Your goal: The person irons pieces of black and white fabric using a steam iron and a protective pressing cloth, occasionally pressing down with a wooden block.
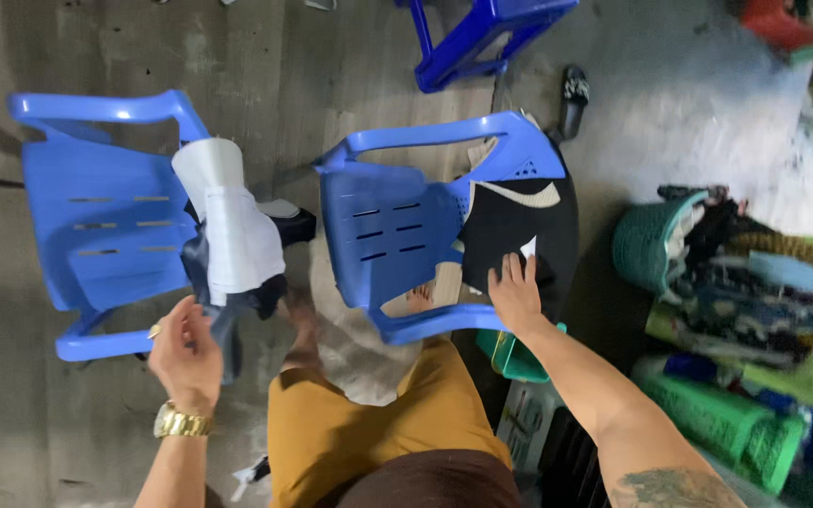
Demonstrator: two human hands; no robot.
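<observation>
Both hands work: left hand pinches dark fabric, right hand presses flat, fingers apart, on black pieces.

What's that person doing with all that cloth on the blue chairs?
A person sits between two blue plastic chairs on a concrete floor. Their left hand grips a dark piece of fabric hanging from a pile of white and dark cut pieces on the left chair. Their right hand rests flat on a stack of black pieces draped over the right chair's arm. A green basket of cloth stands nearby.
</observation>
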